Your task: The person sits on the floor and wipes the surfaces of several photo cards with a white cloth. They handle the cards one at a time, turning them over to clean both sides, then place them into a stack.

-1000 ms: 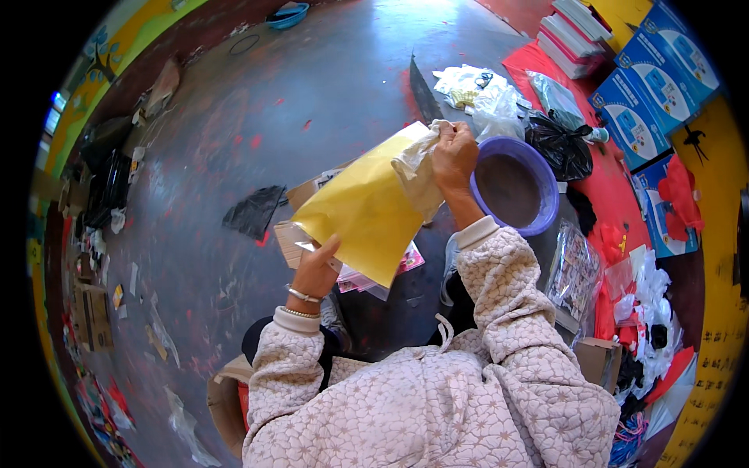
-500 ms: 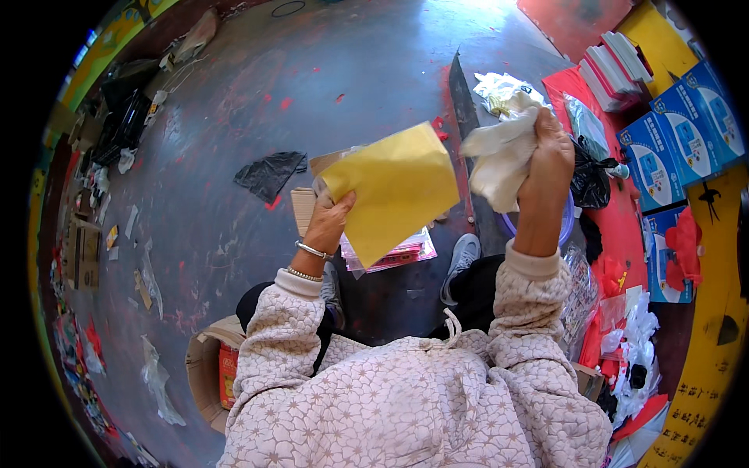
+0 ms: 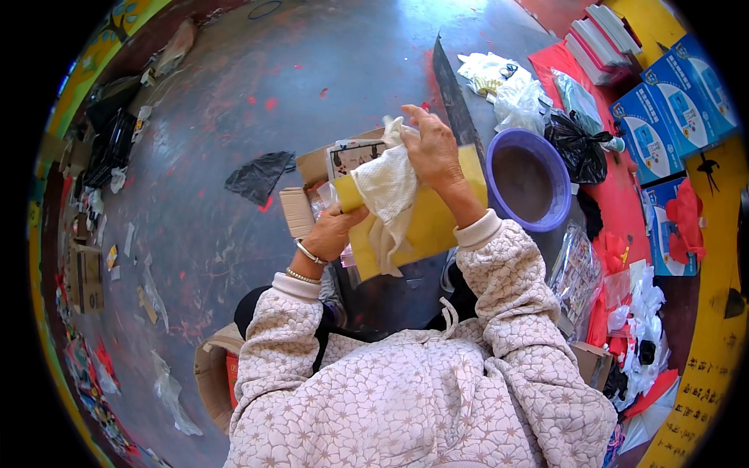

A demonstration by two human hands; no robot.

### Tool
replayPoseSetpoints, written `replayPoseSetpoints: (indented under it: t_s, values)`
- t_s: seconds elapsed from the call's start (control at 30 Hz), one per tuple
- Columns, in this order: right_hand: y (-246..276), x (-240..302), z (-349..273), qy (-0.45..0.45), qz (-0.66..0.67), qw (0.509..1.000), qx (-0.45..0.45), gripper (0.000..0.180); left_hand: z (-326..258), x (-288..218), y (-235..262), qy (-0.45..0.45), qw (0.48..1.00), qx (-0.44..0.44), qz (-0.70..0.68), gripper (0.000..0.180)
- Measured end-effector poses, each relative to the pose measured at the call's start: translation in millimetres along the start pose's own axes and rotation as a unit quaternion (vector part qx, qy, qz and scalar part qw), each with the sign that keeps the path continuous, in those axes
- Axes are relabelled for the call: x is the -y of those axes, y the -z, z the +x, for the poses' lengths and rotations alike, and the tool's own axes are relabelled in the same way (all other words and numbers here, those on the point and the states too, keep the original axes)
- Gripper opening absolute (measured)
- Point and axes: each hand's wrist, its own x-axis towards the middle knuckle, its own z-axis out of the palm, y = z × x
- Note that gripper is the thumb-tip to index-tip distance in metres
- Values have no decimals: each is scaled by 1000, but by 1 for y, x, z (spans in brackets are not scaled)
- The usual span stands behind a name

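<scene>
Ylw sheet (image 3: 438, 225) lengthwise L-R (cloth (image 3: 384, 186) atop).

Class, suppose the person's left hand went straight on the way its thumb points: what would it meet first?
Probably the white cloth, lying over the yellow sheet the left hand holds; depth is unclear.

Left fingers (image 3: 355, 216) gripping yellow sheet (image 3: 438, 228), white cloth (image 3: 388, 186) across — purple basin (image 3: 562, 183) nearby

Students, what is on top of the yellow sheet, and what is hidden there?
A white cloth lies across the yellow sheet; the left hand holds the sheet's left edge. The surface beneath the cloth cannot be seen.
</scene>
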Motion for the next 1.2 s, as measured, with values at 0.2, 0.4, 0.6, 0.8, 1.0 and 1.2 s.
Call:
replayPoseSetpoints:
  t_s: [0.2,0.4,0.6,0.8,1.0,1.2]
  values:
    - [15,14,-3,279,-89,956,3,33,5,3,12,-43,988,27,145,29]
    - [29,10,-11,99,136,922,348,40,-11,-19,-7,5,999,22,-43,28]
    - [12,25,-19,90,191,953,218,27,-5,-19,-8,-4,997,62,34,27]
    - [-6,38,-24,158,37,959,231,36,0,-16,-7,-5,994,50,92,30]
    - [-5,19,-16,209,146,924,285,35,-8,-25,18,-2,987,6,162,30]
    - [-7,36,-20,212,182,929,243,32,-6,-28,15,-17,964,2,264,32]
